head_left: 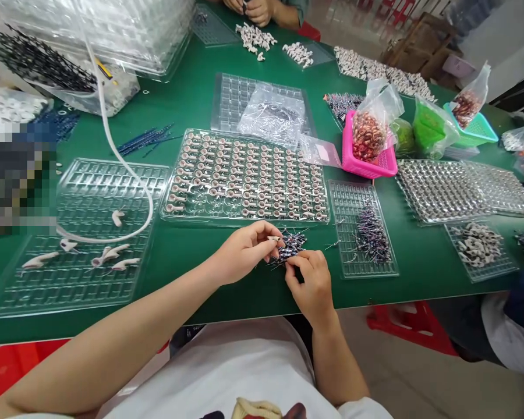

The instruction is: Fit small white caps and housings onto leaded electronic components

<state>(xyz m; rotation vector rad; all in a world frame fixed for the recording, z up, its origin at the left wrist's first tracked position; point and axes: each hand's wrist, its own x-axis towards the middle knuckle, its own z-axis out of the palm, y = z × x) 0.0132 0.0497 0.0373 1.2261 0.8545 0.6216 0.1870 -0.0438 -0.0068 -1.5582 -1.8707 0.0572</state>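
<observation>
My left hand [254, 249] pinches a small white plastic part [273, 238] between thumb and fingers, above a pile of small dark components with thin wire leads [293, 240]. At the pile's near right edge is my right hand [311, 282], thumb and forefinger pressed together; whatever sits between those fingertips is too small to make out. Just beyond both hands lies a transparent tray [244, 223] with rows of white parts in its pockets. Several slots toward its left front hold no part. To the right, another tray [347, 233] carries a heap of similar leaded components [372, 235].
Loose white parts [109, 254] lie on a transparent tray [65, 285] at left, crossed by a white hose [107, 128]. A pink basket [369, 166] holds a bag of copper-coloured pieces [369, 137]. Across the green table, another person's hands [255, 9] are at work.
</observation>
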